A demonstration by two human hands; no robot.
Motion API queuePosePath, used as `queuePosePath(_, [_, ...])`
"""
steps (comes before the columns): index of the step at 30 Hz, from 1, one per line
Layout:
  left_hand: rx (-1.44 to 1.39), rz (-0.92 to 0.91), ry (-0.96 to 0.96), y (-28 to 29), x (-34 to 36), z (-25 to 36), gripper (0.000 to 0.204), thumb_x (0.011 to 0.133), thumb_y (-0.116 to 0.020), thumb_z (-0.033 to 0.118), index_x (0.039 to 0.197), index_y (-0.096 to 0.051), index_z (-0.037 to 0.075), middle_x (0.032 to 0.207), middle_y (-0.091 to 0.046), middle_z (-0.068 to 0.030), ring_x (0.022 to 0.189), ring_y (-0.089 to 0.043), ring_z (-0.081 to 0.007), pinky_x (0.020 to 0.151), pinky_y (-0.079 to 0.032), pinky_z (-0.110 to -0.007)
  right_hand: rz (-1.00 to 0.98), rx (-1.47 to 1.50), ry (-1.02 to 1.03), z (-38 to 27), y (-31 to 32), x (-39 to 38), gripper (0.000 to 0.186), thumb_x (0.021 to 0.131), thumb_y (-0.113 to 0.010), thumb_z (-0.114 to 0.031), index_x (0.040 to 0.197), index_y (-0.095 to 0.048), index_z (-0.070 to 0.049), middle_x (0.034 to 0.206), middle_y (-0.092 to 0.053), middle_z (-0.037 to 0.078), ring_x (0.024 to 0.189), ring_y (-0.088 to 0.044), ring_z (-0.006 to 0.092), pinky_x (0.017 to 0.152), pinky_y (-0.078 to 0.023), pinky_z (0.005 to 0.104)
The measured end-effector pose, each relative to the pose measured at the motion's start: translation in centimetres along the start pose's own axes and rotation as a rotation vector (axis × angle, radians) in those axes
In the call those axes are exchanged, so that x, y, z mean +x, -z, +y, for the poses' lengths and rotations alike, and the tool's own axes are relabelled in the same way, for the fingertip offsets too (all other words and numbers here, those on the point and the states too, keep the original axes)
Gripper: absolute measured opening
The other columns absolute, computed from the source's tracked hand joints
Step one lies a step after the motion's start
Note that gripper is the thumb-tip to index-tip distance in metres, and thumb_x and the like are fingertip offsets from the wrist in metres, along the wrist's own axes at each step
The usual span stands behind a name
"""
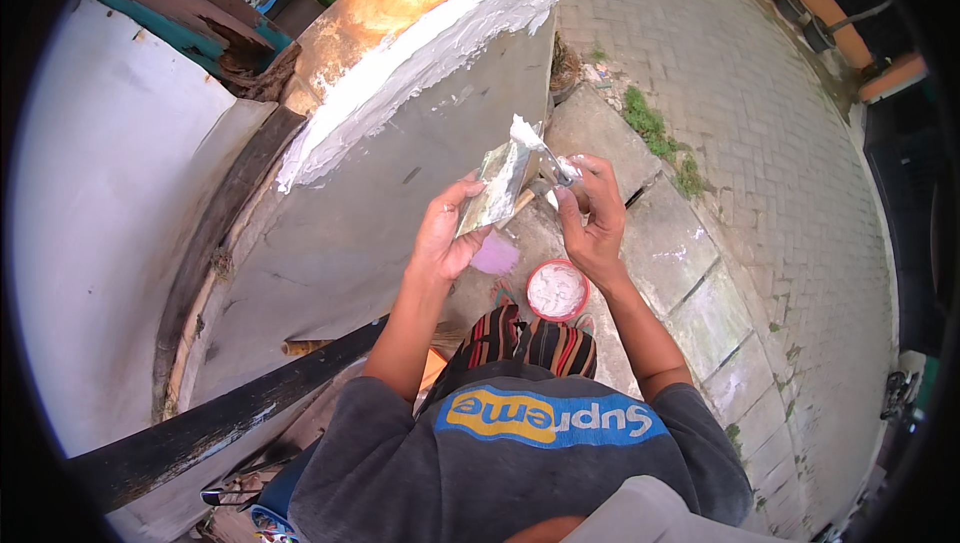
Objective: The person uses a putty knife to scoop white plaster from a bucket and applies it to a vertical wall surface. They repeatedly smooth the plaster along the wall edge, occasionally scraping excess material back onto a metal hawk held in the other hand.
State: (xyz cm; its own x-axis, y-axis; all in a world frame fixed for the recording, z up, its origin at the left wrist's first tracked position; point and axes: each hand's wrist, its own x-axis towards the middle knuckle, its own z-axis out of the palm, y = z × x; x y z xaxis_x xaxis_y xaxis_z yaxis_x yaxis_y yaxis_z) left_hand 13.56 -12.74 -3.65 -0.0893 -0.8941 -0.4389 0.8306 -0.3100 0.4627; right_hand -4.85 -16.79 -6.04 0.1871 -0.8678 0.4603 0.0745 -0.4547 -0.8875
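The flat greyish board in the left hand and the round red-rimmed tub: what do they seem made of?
Board: thin, smooth-looking, perhaps plastic or metal; white smears hide much of its face. Tub: probably plastic, given its thin, evenly red rim; sheen hard to judge.

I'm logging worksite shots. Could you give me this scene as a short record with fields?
Left hand: holds a flat board, white paste on it
Right hand: holds a small spreading tool, paste at its tip
Tool-board contact: cannot tell
Tub: red-rimmed, holding white paste
Wall: grey face, rough white band along its upper edge
Right side: paved lane
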Motion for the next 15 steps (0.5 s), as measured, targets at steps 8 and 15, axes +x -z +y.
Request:
queuePosePath(8, [0.158, 0.057, -0.111, -1.9, -0.9, 3.2, 0.051, 0.087, -0.05, 0.01, 0.134, -0.04, -0.005, 0.104, -0.063, -0.0078, 0.081, -0.066, -0.0114, 0.06, -0.056, -0.023, 0.073, -0.41, 0.361, 1.9, -2.4, 0.8, 0.048, 0.066, -0.064, 0.013, 0.108, -0.069, -0.01, 0.105, -0.057, 0.013, 0.091, -0.059, 0.0279, 0.076, -0.048, 0.0357])
queuePosePath(15, [0.25, 0.149, -0.144, -0.9, 0.1, 2.9, 0.061, 0.086, -0.051, 0.006, 0.141, -0.029, -0.006, 0.123, -0.055, -0.0171, 0.106, -0.061, -0.0253, 0.089, -0.054, -0.041, 0.034, -0.521, 0.327, 1.7, 0.3, -1.5, 0.052, 0.062, -0.065, 0.012, 0.108, -0.07, -0.012, 0.103, -0.059, 0.012, 0.091, -0.059, 0.0289, 0.075, -0.048, 0.0365])
